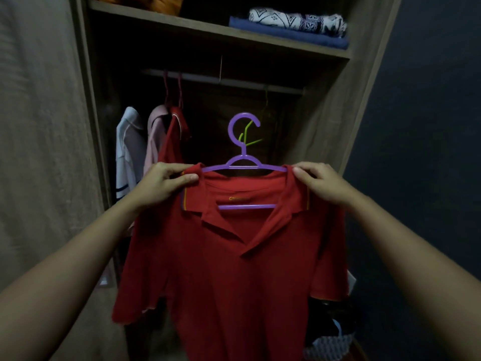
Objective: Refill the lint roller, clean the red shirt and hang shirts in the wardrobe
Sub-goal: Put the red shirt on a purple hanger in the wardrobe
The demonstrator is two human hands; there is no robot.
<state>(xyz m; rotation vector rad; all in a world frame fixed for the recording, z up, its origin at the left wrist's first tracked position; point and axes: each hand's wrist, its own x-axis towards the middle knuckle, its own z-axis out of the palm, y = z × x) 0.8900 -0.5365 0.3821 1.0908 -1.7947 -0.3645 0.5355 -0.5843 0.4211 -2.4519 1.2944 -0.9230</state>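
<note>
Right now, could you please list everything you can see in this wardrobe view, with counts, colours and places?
red shirt: 1, red, on the purple hanger, held up in front of the wardrobe
purple hanger: 1, purple, inside the shirt's collar, hook free and below the rail
rail: 1, grey, across the wardrobe under the shelf
hanging shirts: 3, white, pink and red, at the rail's left end
green hanger: 1, green, behind the purple hook
folded clothes: stack, blue with patterned white on top, shelf's right side
orange fabric: 1, orange, shelf's left side
hands: 2, left and right, each pinching a shoulder of the shirt at the hanger's ends
</note>
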